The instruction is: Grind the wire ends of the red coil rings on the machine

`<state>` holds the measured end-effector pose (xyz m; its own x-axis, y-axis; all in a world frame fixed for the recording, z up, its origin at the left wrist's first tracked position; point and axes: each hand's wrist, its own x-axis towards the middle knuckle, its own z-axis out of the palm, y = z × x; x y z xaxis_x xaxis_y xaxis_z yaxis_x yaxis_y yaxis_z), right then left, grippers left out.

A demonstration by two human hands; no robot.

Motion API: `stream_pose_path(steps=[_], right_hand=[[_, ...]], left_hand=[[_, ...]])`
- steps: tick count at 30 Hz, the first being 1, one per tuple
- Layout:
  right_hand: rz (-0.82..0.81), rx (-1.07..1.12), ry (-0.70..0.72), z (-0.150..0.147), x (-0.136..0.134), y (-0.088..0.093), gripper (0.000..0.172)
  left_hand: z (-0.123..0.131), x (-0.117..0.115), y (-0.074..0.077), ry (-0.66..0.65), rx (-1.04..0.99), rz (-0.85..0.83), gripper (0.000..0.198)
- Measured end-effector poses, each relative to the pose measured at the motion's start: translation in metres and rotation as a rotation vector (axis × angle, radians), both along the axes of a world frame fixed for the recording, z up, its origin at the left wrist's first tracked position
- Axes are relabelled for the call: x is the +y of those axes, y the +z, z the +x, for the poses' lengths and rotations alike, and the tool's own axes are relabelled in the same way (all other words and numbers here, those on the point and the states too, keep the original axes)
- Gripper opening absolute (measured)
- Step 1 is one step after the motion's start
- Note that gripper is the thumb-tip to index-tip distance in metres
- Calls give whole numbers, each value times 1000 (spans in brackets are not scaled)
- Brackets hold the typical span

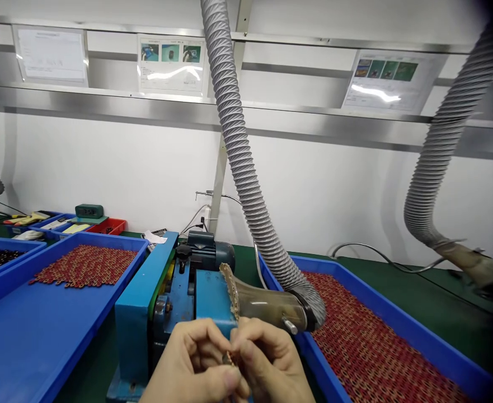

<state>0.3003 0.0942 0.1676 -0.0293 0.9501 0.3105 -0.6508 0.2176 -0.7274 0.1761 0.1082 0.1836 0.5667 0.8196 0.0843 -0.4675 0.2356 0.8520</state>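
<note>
My left hand (202, 364) and my right hand (267, 358) meet at the bottom centre, fingers pinched together. Between the fingertips is a small copper-coloured part (228, 358) with a dark side; most of it is hidden, so its exact kind cannot be made out. Both hands are closed around it. Just beyond them stands a blue belt-driven machine (215, 294) with a motor (206, 252) behind. A brownish clear suction nozzle (267, 305) sits at the machine's right side, joined to a grey ribbed hose (238, 129).
To the right a blue tray (397, 302) holds many small red ring-like parts (355, 336). At left, another blue tray (32, 341) has similar parts (90, 266) at its far end. Behind it are a small clock (89, 211) and a red bin (114, 225). A second hose (443, 145) hangs at right.
</note>
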Motion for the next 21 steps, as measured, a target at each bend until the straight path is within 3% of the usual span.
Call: stream_pose_path(steps=[3,6,9,11,17,21], right_hand=[[52,68,-118,8,5,-3,22],[148,-77,-259,19,10,-6,17],[231,-353,-220,22,9,-7,22],[260,-390,-171,18,7,-7,22],[5,40,60,9,4,-4,24],[33,151,-126,21,6,0,25]], left_hand=[[1,1,0,-9,7,-4,42],[1,3,1,-26,-10,10,42],[1,5,0,-73,-54,43,41],[0,6,-2,-96,-58,75,40],[-2,5,-7,-101,16,88,41],[-2,3,-3,-71,8,59,39]])
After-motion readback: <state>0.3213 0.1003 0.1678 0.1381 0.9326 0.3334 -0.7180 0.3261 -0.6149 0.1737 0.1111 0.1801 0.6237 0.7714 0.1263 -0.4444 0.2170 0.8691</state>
